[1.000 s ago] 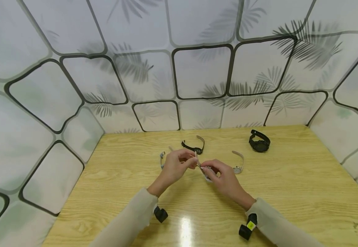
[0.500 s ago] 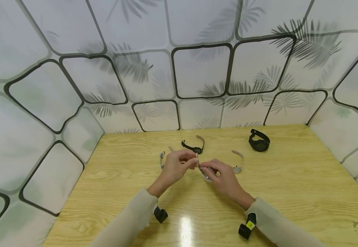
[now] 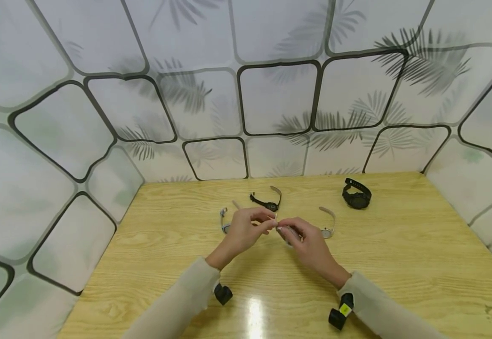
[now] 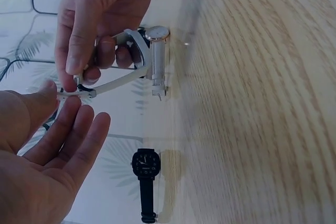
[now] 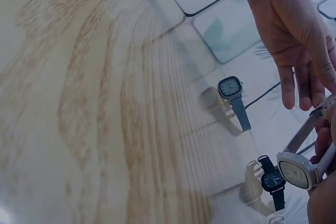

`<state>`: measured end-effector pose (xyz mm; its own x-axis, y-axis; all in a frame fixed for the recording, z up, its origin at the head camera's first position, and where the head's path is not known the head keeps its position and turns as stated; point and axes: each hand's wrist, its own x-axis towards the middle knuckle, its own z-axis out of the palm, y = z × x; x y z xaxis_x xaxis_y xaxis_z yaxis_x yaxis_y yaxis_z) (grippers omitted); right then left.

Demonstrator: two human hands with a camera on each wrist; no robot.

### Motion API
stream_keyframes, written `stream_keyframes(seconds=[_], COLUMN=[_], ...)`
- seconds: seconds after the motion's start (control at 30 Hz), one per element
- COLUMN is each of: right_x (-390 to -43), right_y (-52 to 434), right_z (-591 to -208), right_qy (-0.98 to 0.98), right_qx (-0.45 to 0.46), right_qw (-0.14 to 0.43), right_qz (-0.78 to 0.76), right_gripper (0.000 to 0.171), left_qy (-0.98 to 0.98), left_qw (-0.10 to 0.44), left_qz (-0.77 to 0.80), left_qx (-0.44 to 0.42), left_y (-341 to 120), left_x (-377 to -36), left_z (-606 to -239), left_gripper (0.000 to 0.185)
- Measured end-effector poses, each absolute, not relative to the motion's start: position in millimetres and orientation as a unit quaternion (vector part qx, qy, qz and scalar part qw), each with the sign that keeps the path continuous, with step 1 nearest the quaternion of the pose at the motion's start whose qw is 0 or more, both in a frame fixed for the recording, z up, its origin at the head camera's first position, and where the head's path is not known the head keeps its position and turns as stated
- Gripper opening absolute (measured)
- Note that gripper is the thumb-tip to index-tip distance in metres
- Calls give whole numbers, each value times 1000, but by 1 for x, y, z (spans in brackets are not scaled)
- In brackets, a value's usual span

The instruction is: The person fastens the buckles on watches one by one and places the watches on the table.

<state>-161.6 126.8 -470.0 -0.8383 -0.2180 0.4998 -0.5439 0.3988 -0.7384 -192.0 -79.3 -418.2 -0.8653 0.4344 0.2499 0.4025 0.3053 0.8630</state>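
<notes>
Both hands meet above the middle of the wooden table [image 3: 398, 263]. The right hand [image 3: 309, 245] has its fingers curled round a white watch [image 4: 149, 56], gripping the case and strap clear of the tabletop. The left hand [image 3: 246, 230] pinches the strap's buckle end [image 4: 79, 94] between thumb and forefinger, its other fingers straight and spread.

At 9 o'clock of the hands lies a grey-strapped watch [image 3: 223, 220]. At 3 o'clock rests a silver watch [image 3: 327, 225]. At 12 o'clock sits a small black watch [image 3: 267, 200]. Farther off, at 2 o'clock, stands a bulky black watch [image 3: 357, 194], near the patterned wall [image 3: 271, 94].
</notes>
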Motion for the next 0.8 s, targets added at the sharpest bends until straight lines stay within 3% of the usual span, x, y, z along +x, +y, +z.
stream_keyframes(seconds=[0.47, 0.8], right_x=[-160, -162], right_y=[128, 131], right_z=[-464, -463], right_qy=[-815, -824], right_qx=[203, 186], right_qw=[133, 152], right_qz=[526, 513], right_gripper=[17, 30], left_qy=[793, 780], left_qw=[5, -16], left_qz=[550, 565], left_qx=[264, 269], left_y=[-80, -82], left_x=[-192, -191], left_z=[-418, -415], left_gripper=[13, 13])
